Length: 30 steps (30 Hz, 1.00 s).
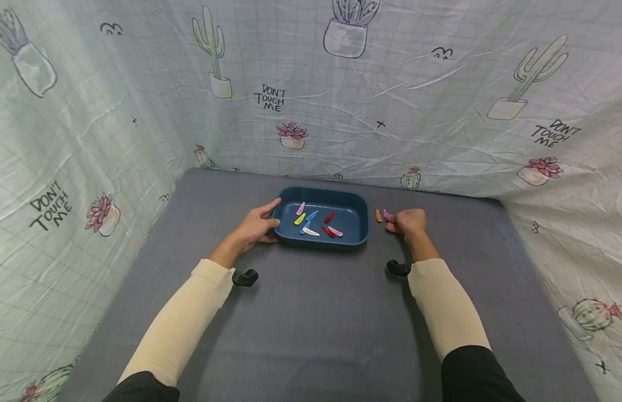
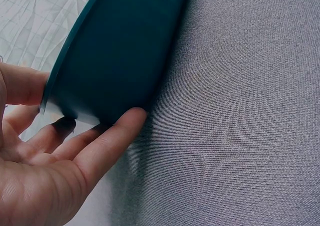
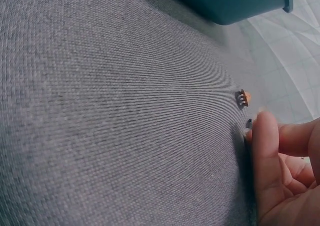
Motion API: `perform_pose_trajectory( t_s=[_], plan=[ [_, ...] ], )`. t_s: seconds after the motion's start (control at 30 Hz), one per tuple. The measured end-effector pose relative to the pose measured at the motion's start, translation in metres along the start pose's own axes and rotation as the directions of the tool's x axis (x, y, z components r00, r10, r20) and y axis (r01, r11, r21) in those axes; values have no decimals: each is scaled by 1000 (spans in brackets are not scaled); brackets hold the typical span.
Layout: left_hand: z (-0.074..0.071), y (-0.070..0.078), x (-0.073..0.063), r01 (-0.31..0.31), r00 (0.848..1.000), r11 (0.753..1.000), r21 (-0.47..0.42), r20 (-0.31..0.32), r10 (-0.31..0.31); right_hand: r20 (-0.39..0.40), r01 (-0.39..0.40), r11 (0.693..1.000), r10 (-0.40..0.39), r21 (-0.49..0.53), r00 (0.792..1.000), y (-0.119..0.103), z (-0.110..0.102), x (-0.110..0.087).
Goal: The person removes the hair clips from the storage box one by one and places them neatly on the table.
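Shows nearest, over the grey table [image 1: 321, 324], two cream sleeves [image 1: 177, 318] and two black wrist devices [image 1: 246, 277]. Grips the rim at the left end of the one blue tray [image 1: 355, 218] with the left hand [image 1: 253, 226], with fingers apart against the outer wall, most likely to keep it from sliding. Keeps the right hand [image 1: 410, 221] low beside the tray's right end, with curled fingertips at one pink clip [image 1: 385, 213], presumably because of its small, flat shape; cannot tell whether pinched or merely touched. Has one orange clip [image 1: 378, 215] lying between there and the tray. Counts eight clips [image 1: 300, 219] inside, probably held together by the walls: two pink, two blue, two red, one yellow, one white. Meets printed cloth [image 1: 416, 100] farthest back.
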<state>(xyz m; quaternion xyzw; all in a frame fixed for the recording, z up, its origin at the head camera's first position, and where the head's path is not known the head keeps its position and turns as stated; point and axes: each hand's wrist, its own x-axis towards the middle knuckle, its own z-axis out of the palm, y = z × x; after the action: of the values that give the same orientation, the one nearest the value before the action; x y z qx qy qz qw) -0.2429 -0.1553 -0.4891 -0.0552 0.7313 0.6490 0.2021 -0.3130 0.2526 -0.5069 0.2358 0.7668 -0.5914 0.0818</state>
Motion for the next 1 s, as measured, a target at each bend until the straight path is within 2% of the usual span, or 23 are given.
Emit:
perform_pose_trajectory(
  t_s=[0.3, 0.57, 0.83, 1.0],
  plan=[
    [-3, -1, 1, -8, 1000, 1000, 5, -6, 8, 11, 9, 1000, -9, -12, 1000, 0, -2, -4],
    [-4, 1, -2, 3, 1000, 1000, 0, -20, -3, 33, 41, 998, -43, 46, 999, -2, -4, -9],
    [-3, 2, -3, 11, 1000, 1000, 8, -18, -11, 87, 83, 996, -86, 40, 993, -4, -6, -22],
    [-2, 1, -2, 9, 1000, 1000, 13, -9, -9, 126, 84, 996, -86, 18, 988, -8, -9, -34]
  ],
)
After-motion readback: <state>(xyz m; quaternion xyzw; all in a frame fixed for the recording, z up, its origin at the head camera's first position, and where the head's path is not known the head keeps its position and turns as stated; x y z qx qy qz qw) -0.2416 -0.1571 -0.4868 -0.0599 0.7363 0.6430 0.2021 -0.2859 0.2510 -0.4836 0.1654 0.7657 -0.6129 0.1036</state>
